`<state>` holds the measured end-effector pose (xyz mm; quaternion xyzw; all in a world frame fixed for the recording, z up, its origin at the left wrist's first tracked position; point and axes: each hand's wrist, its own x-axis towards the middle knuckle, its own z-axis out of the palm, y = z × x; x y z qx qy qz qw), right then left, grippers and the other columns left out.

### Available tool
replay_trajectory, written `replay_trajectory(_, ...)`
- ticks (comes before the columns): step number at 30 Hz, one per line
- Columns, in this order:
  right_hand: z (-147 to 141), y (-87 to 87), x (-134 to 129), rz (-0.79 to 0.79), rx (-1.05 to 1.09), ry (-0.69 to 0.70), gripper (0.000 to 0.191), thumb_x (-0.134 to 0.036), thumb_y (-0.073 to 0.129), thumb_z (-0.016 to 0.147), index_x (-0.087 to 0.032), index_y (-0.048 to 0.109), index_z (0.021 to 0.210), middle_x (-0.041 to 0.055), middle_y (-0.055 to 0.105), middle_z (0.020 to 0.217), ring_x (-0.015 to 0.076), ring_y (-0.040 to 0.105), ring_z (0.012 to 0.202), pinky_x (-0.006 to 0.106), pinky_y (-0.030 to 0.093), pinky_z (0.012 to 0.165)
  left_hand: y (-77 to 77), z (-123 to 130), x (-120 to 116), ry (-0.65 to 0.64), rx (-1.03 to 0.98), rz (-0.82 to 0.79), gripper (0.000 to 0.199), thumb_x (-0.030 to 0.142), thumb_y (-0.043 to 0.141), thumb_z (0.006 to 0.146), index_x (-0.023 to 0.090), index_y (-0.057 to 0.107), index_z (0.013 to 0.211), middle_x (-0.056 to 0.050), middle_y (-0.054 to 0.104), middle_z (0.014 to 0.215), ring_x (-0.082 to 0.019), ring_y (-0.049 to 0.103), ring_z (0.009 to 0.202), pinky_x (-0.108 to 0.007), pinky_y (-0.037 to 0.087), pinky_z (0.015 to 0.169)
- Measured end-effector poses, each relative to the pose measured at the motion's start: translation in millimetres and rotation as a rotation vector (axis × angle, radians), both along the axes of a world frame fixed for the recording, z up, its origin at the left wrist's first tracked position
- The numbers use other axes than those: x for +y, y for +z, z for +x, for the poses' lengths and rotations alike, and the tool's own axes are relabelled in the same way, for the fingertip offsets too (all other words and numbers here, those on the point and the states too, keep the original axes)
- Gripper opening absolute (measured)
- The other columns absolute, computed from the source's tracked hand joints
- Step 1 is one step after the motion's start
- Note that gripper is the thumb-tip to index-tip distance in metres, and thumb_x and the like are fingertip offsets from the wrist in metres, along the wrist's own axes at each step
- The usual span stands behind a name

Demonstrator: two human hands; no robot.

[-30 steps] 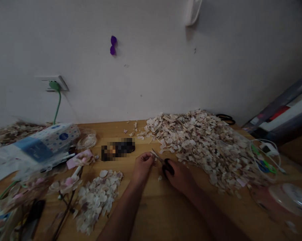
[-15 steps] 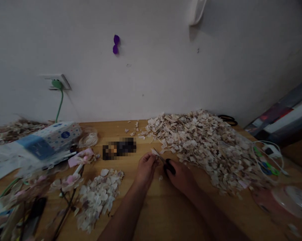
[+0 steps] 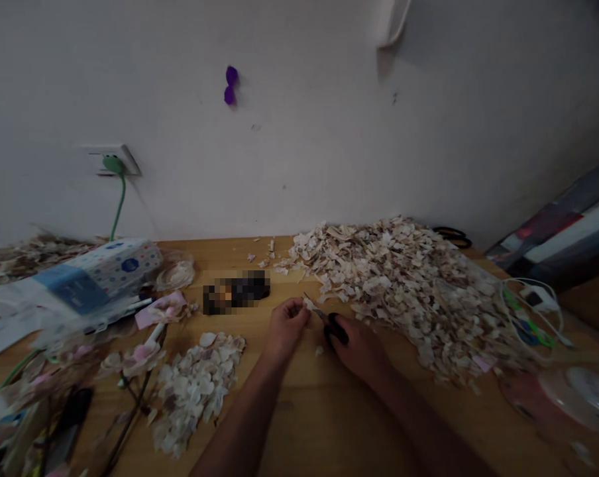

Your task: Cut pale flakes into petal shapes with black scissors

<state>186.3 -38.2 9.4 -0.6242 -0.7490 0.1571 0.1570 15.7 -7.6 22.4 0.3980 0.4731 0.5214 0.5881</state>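
Observation:
Between thumb and fingers, my left hand (image 3: 285, 326) pinches a small pale petal-like flake (image 3: 308, 304) over the wooden table (image 3: 319, 424). My right hand (image 3: 362, 348) is closed round the black handles of a pair of scissors (image 3: 335, 327), whose blades reach up and left to the flake. A single loose flake (image 3: 319, 350) lies on the wood below the blades. Left of my left arm is a smaller pile of rounded pale flakes (image 3: 200, 384). A large heap of rough, dry flakes (image 3: 379, 278) spreads behind and right of my right hand.
A tissue pack (image 3: 101, 268), artificial-looking flowers (image 3: 143, 354) and a black-handled cutter (image 3: 73, 424) crowd the left side. A blurred dark object (image 3: 236, 292) lies mid-table. At right are a white cable (image 3: 560, 308) and a clear container (image 3: 585, 397). Another black-handled tool (image 3: 453, 236) lies by the wall.
My left hand has shifted slightly left and up with the flake. My right hand stays in nearly the same place, still holding the scissors.

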Motion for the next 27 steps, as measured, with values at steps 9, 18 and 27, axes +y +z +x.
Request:
replay_trajectory(9,-2,1.5,-2,0.018,0.029,-0.009,0.024,-0.027,0.049,0.084,-0.022,0.063,0.104,0.0078,0.071,0.098,0.0229,0.065,0.086,0.029,0.045,0.072,-2.8,13,-7,0.013,-0.452,-0.138,0.029,0.033,0.083,0.058,0.013,0.066,0.071,0.0,0.063,0.067,-0.009,0.057,0.061,-0.021,0.046,0.063)
replay_trajectory(18,-1,1.7,-1,0.023,0.034,0.019,0.023,-0.024,0.052,0.081,-0.019,0.062,0.102,0.01,0.07,0.099,0.0246,0.064,0.088,0.032,0.046,0.075,3.7,0,0,-0.021,0.021,0.024,0.018,0.03,0.074,0.063,0.015,0.063,0.065,0.002,0.06,0.055,-0.01,0.053,0.05,-0.021,0.039,0.054)
replay_trajectory(27,0,-0.1,-1,0.034,0.042,0.018,0.024,-0.024,0.051,0.082,-0.02,0.063,0.102,0.0109,0.071,0.1,0.0253,0.066,0.089,0.034,0.048,0.076,5.7,-3,1,-0.038,0.08,0.045,0.013,0.025,0.073,0.063,0.015,0.066,0.067,0.002,0.06,0.054,-0.009,0.052,0.051,-0.02,0.038,0.053)
